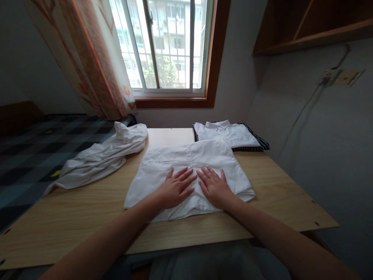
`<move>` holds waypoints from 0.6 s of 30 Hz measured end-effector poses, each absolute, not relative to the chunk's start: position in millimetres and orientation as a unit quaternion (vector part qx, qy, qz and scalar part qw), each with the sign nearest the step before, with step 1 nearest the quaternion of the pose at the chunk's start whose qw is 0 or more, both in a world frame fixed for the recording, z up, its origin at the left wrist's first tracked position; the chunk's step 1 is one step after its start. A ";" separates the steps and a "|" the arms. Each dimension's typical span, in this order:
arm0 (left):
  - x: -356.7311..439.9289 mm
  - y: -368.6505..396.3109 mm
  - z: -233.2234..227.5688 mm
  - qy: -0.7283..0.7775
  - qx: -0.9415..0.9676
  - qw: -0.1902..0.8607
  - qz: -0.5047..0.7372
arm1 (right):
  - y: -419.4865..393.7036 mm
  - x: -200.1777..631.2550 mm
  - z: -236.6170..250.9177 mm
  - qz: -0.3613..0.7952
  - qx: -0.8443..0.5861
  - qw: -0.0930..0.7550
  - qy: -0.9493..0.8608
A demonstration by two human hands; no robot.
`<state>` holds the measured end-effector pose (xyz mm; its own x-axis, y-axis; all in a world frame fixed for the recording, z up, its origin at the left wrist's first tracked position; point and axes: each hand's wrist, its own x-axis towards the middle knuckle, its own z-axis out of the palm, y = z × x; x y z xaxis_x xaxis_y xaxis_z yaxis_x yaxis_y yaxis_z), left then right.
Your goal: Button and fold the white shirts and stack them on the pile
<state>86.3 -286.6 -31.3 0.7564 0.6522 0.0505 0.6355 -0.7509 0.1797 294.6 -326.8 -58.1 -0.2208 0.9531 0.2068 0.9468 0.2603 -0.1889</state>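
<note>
A white shirt (163, 159) lies folded on the wooden table top in front of me, with a seam running down its middle and some wrinkles near the front edge. Flat on its left half rests my left hand (175, 188), fingers spread. My right hand (214, 188) presses flat on the other half, its fingers also apart. The fingertips of both hands almost meet near the centre seam. Neither hand grips the cloth.
Behind on the right, a folded white collared shirt (225, 134) sits on dark striped clothing (252, 148). A crumpled white garment (101, 159) lies at the left, beside a checked bed (26, 155). The wooden table (279, 194) reaches the wall side, where a cable (303, 112) hangs.
</note>
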 end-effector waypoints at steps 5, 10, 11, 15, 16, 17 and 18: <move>85.1 -285.8 -30.4 0.345 0.933 0.084 0.053 | -329.9 296.5 -53.9 0.026 -0.643 0.130 -0.754; 85.0 -285.5 -31.1 0.345 0.934 0.083 0.048 | -325.3 327.9 -53.9 0.038 -0.604 0.098 -0.790; 85.0 -285.5 -30.9 0.347 0.933 0.083 0.044 | -325.1 336.8 -55.4 0.030 -0.600 0.095 -0.794; 85.3 -285.9 -28.8 0.351 0.932 0.084 0.035 | -330.0 370.6 -65.6 -0.032 -0.619 0.104 -0.778; 85.4 -286.1 -28.2 0.351 0.932 0.084 0.035 | -332.3 377.5 -68.1 -0.046 -0.622 0.106 -0.774; 85.3 -286.3 -27.8 0.350 0.932 0.083 0.036 | -334.7 383.7 -70.1 -0.057 -0.624 0.107 -0.772; 85.3 -286.4 -27.4 0.350 0.933 0.081 0.037 | -336.8 389.3 -71.4 -0.066 -0.626 0.105 -0.769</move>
<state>85.3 -286.4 -27.4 0.7529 0.6580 0.0118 0.6460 -0.7424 0.1774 389.3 -336.8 -71.4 -0.1929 0.9501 0.2451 0.9780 0.2064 -0.0305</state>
